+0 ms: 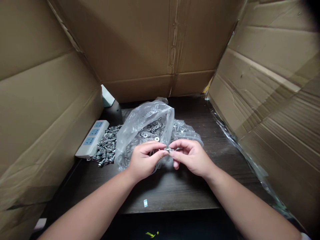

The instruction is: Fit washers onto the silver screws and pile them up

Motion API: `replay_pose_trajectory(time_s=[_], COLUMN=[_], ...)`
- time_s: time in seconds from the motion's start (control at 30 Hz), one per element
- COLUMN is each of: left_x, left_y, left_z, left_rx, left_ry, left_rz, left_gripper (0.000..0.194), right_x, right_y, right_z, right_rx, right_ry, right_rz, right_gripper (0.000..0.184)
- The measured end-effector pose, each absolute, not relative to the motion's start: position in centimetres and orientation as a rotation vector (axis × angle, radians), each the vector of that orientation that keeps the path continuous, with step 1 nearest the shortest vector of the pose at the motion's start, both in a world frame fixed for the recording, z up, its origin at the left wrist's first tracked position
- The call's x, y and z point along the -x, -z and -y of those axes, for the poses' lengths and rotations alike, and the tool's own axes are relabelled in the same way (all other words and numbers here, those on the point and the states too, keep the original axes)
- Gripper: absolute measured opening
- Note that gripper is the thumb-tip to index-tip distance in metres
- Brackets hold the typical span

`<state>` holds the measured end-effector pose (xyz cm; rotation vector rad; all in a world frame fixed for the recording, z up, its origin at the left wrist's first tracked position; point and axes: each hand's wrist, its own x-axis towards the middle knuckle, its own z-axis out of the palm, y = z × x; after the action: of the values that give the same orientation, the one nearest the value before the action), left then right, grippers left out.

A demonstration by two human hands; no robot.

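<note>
Between my two hands, just in front of an open plastic bag, is a small metal bolt [168,150], with what looks like a nut or washer around it. My left hand [146,156] pinches one end between thumb and forefinger. At the other end, the thumb and forefinger of my right hand [192,155] are closed on it too. The clear plastic bag [145,116] gapes behind my left hand, with loose washers [157,139] and nuts in it. Fingers cover much of the bolt, so its ends are hidden.
A heap of bolts [107,146] lies on the left beside a white power strip [93,138]. Another plastic bag [186,130] of metal parts sits behind my right hand. Cardboard walls [140,43] enclose the dark wooden table [180,196]. A small paper scrap [145,203] lies near the front edge.
</note>
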<state>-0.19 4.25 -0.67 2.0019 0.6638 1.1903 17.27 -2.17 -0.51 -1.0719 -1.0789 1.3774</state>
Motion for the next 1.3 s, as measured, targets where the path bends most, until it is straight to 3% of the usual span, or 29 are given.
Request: replay_pose_trajectory(time_s=[0.27,0.4,0.53,0.8,1.13,1.3], left_x=[0.3,0.3,0.2,0.2,0.1,0.1], left_y=[0.3,0.3,0.4,0.7,0.8,0.5], left_z=[-4.2,-4.3,-4.1,-4.3,-4.3,-4.2], left_rx=[-2.231,-2.241,-2.198,-2.038,-2.064,-2.148], left_ry=[-1.201,-1.185,-1.178,-1.197,-1.196,-1.178], left_rz=[-0.391,-0.352,-0.43,-0.625,-0.617,-0.523], left_gripper=[0.011,0.012,0.009,0.009,0.007,0.007], right_x=[-17.7,-17.4,-17.2,-17.4,-17.3,-17.5], right_y=[0.9,1.4,1.4,0.4,0.2,0.6], right_z=[1.9,1.6,1.5,2.1,2.2,2.0], right_rx=[0.904,0.916,1.052,1.027,1.134,1.047], right_ry=[-1.666,-1.826,-1.766,-1.395,-1.365,-1.499], right_rz=[0.92,0.851,0.892,1.047,1.06,1.092], right_gripper=[0.024,0.039,0.054,0.031,0.028,0.028])
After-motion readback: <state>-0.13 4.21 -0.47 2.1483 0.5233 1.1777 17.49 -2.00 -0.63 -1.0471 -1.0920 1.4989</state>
